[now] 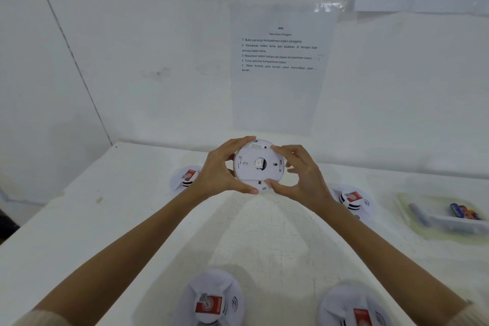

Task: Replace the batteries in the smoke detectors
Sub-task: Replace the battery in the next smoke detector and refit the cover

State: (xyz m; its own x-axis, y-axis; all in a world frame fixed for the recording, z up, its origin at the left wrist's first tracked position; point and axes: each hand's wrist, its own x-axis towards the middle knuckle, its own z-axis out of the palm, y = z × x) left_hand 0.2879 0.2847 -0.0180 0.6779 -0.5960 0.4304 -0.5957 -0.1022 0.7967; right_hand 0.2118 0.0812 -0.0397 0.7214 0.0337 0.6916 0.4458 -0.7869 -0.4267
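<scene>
Gripping detector (pixel 258 164) back-up at rim with left hand (pixel 219 169) and right hand (pixel 304 180) over counter (pixel 105 219); likely opening step, needing opposed twist next.

A single wide-angle head camera looks forward and down along both forearms (pixel 137 243), near above the left hand (pixel 221 168) and right hand (pixel 304 177); the table (pixel 127 206) spreads beneath them, the wall (pixel 158 47) just beyond.
</scene>
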